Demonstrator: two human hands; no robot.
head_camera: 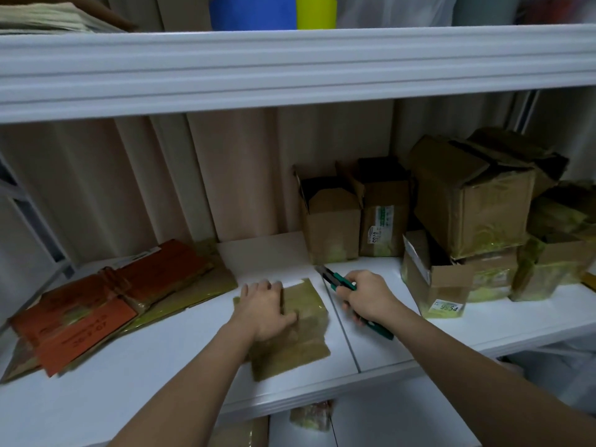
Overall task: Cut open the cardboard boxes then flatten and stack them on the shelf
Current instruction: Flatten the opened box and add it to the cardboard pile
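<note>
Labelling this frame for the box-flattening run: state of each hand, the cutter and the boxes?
left hand: fingers straight, pressing on the flattened box
flattened box: flat on the shelf, under the left hand
right hand: grips the cutter
cutter: green, tip pointing away from the person, off the cardboard
flat stack: flattened pieces piled at left
two small boxes: upright, tops open
box pile: unflattened, stacked at right
</note>
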